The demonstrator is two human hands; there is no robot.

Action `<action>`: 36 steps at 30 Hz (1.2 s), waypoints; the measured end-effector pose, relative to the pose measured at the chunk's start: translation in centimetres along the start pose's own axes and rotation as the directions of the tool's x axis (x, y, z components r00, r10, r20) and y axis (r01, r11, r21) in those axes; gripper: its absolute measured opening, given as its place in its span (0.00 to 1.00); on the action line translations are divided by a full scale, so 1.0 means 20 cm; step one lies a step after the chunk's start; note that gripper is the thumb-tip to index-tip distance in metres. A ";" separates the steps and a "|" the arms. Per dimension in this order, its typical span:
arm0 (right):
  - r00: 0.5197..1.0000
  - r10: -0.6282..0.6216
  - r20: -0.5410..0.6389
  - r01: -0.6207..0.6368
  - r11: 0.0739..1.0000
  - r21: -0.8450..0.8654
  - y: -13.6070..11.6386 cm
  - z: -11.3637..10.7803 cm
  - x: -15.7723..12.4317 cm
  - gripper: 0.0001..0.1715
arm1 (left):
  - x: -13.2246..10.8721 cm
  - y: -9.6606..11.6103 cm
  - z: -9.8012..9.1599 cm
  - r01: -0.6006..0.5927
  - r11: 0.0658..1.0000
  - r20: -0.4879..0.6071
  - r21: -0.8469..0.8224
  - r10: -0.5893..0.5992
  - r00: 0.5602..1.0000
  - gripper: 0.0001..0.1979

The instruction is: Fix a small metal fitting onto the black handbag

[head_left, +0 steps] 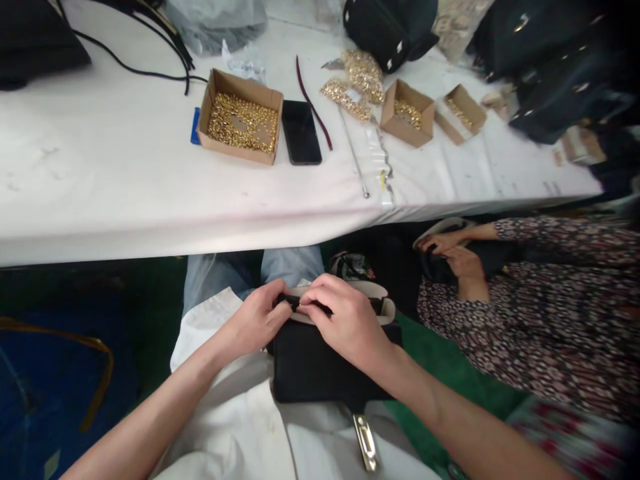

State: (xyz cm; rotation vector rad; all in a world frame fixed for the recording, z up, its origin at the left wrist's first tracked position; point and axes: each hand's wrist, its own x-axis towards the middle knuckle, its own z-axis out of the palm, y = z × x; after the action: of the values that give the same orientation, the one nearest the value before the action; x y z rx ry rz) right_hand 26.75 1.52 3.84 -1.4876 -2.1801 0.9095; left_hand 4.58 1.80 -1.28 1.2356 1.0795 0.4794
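White table (125,187), long, running left to right. Far left: black cables (140,53). Centre: open box (240,117) of gold fittings, blue card (195,127) under its left edge, phone (301,132) touching its right side. Right of the phone: dark red strip (313,100), metal rod (353,153). Further right: packets (355,80) of gold fittings, two small boxes (407,112). Far right: black bags (550,53).
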 end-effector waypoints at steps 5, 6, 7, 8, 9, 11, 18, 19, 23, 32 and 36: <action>0.998 -0.019 0.054 0.023 0.998 -0.065 -0.03 0.00 0.01 0.11 | -0.01 0.01 -0.04 -0.005 0.997 0.018 -0.071 0.006 1.000 0.05; 0.998 -0.021 0.059 0.024 0.998 -0.063 -0.04 0.01 0.02 0.11 | -0.01 0.02 -0.05 0.001 0.995 0.036 -0.102 0.002 0.999 0.05; 0.998 -0.021 0.064 0.025 0.998 -0.054 -0.04 0.01 0.02 0.11 | -0.01 0.02 -0.06 0.009 0.991 0.058 -0.133 -0.002 0.998 0.05; 0.998 -0.023 0.066 0.025 0.999 -0.040 -0.05 0.02 0.02 0.11 | -0.01 0.03 -0.07 0.018 0.988 0.079 -0.157 -0.005 0.997 0.05; 0.997 -0.025 0.068 0.027 0.999 -0.026 -0.05 0.02 0.02 0.11 | -0.01 0.03 -0.08 0.023 0.985 0.096 -0.169 -0.007 0.995 0.05; 0.997 -0.028 0.075 0.029 1.000 -0.009 -0.06 0.04 0.02 0.11 | 0.00 0.03 -0.08 0.016 0.986 0.104 -0.164 0.001 0.995 0.05; 0.993 -0.028 0.117 0.028 1.000 0.002 -0.05 0.05 0.06 0.12 | -0.01 -0.02 -0.12 0.001 0.993 0.073 -0.122 0.008 0.997 0.04; 0.992 -0.031 0.119 0.031 1.000 0.001 -0.05 0.05 0.07 0.12 | -0.01 -0.03 -0.13 0.012 0.990 0.088 -0.137 0.000 0.996 0.04; 0.991 -0.030 0.127 0.030 1.000 0.008 -0.05 0.05 0.07 0.12 | 0.00 -0.04 -0.15 0.078 0.970 0.146 -0.231 -0.045 0.988 0.06; 0.993 -0.014 0.115 0.018 0.999 -0.031 -0.05 0.06 0.09 0.11 | 0.04 -0.09 -0.15 0.203 0.859 0.214 -0.470 -0.112 0.970 0.07; 0.993 -0.082 0.090 0.086 0.995 -0.041 -0.04 0.09 0.07 0.11 | 0.04 -0.12 -0.14 0.233 0.845 0.188 -0.481 -0.160 0.969 0.09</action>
State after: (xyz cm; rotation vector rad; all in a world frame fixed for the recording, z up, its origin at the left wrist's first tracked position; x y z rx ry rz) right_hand 24.51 2.00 3.04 -1.3886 -2.3220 0.9194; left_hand 1.97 3.09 -3.59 0.6766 0.8740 0.4681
